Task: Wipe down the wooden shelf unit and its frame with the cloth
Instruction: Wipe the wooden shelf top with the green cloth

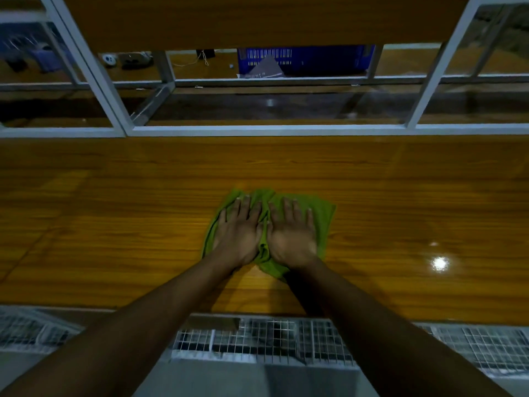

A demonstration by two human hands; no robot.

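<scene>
A green cloth [322, 217] lies bunched on the glossy wooden shelf board [114, 224], near its middle. My left hand [239, 234] and my right hand [292, 234] rest side by side on top of it, palms down, fingers spread and pressing it flat against the wood. Most of the cloth is hidden under the hands; its edges stick out on the left, right and toward me. The shelf's white metal frame [257, 129] runs along the far edge of the board, with slanted uprights [94, 70] rising on both sides.
An upper wooden board [257, 21] overhangs at the top. Beyond the frame stands a blue slotted crate [315, 60] with a paper leaning on it, plus small items at left. White wire mesh [257, 339] lies below the near edge.
</scene>
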